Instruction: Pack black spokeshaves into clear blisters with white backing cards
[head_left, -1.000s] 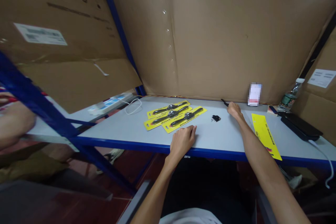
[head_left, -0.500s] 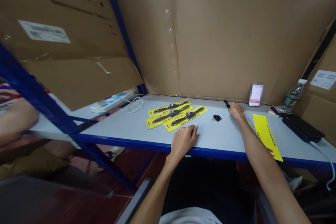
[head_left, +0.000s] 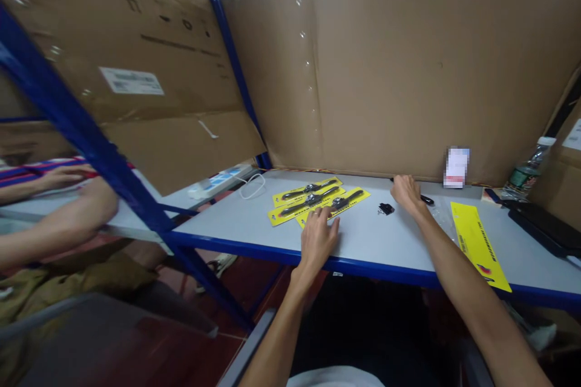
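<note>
My left hand (head_left: 319, 231) is over the lower end of the nearest of three yellow cards with black tools on them (head_left: 351, 198), its fingers apart and nothing held. Further right, my right hand (head_left: 407, 193) is closed around a black tool (head_left: 427, 200), whose ends stick out on both sides of the fist. Between the hands lies a small black and metal part (head_left: 385, 208). To the right of my right forearm is a yellow card (head_left: 479, 247) with no tool on it, beside a clear plastic wrapper (head_left: 441, 217).
A phone (head_left: 456, 168) stands at the back cardboard wall (head_left: 385, 84). At right are a bottle (head_left: 526, 175) and a black case (head_left: 540, 227). A power strip (head_left: 222, 181) lies at left, past a blue post, where another person's arm (head_left: 59, 224) rests.
My left hand has moved up to the nearest tool card and its fingers have opened. The view has swung left. My right hand now covers more of the black tool's middle.
</note>
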Tool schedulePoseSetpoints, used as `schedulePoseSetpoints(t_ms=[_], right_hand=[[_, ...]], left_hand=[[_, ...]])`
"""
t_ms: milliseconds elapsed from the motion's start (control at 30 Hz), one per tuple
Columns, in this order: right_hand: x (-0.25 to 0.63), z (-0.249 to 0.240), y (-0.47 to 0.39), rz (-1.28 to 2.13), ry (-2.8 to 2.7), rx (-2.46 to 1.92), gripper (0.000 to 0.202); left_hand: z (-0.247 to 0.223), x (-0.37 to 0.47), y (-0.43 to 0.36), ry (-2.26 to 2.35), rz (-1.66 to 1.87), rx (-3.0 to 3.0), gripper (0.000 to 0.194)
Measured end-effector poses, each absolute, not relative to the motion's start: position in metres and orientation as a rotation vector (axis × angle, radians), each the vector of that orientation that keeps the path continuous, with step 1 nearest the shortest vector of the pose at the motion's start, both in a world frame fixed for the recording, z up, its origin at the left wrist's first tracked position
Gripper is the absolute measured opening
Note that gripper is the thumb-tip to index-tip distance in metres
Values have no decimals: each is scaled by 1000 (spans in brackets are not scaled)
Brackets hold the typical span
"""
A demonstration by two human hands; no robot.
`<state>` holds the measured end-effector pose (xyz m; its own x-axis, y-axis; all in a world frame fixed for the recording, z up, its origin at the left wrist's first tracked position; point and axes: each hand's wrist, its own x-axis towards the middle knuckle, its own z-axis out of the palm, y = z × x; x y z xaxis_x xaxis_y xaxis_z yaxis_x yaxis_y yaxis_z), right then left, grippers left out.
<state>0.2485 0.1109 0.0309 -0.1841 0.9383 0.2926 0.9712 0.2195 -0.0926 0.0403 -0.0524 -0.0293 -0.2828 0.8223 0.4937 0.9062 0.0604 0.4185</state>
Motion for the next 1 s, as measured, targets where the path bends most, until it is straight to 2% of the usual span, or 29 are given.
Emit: schedulePoseSetpoints(t_ms=[133, 233, 567, 633, 800, 1000], right_hand=[[235, 28, 105, -160, -2270, -1706, 35], [231, 26, 102, -131, -2310, -1671, 34], [215, 20, 92, -5, -2474, -1509, 31], [214, 19, 90, -9, -2497, -1455, 33], [206, 15, 79, 19, -2640, -1134, 35], [192, 13, 62, 124, -2762, -953, 29]], left_hand=[[-28, 23, -41, -2213, -630, -1765, 45], [-27, 18, -34, -2268, -461, -1781, 36], [-24, 32, -64, -2311, -648, -1980, 16], [-26, 35, -72, -2255, -673, -2015, 19], [-32, 24, -91, -2108, -965, -2148, 38], [-17, -8, -112, -2193, -1746, -2312, 51]])
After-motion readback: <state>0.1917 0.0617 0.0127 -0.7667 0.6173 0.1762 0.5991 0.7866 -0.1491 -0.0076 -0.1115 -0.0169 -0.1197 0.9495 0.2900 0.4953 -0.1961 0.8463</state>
